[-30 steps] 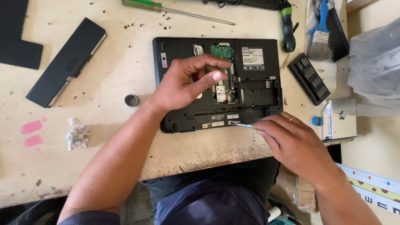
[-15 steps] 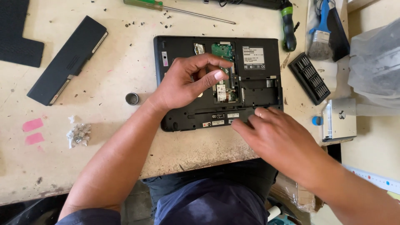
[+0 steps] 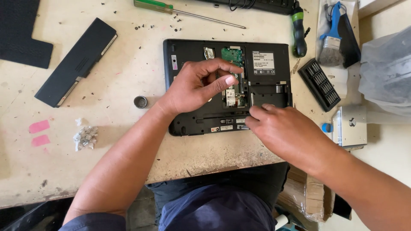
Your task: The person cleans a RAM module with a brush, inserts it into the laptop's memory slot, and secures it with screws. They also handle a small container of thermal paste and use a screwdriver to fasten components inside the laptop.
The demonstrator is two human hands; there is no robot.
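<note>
A black laptop (image 3: 192,122) lies bottom-up on a worn pale table (image 3: 128,154), its covers off and a green circuit board (image 3: 231,54) exposed. My left hand (image 3: 192,87) rests on the laptop, index finger arched over the open bay and thumb pressing on a small module there. My right hand (image 3: 284,130) comes from the lower right. Its fingertips touch the casing near the front edge, beside the empty bay (image 3: 267,92). Whether it holds a small tool is hidden.
A long black battery (image 3: 77,62) lies at left. A green-handled screwdriver (image 3: 154,6) and loose screws (image 3: 154,28) are at the top. A black-green screwdriver (image 3: 298,30), bit case (image 3: 319,83), brush (image 3: 332,38) and metal box (image 3: 351,126) are at right. A round cap (image 3: 140,102) sits near my wrist.
My right hand has moved up and left from the table edge onto the laptop's front edge. A thin tool tip seen by its fingers earlier no longer shows. My left hand has barely moved.
</note>
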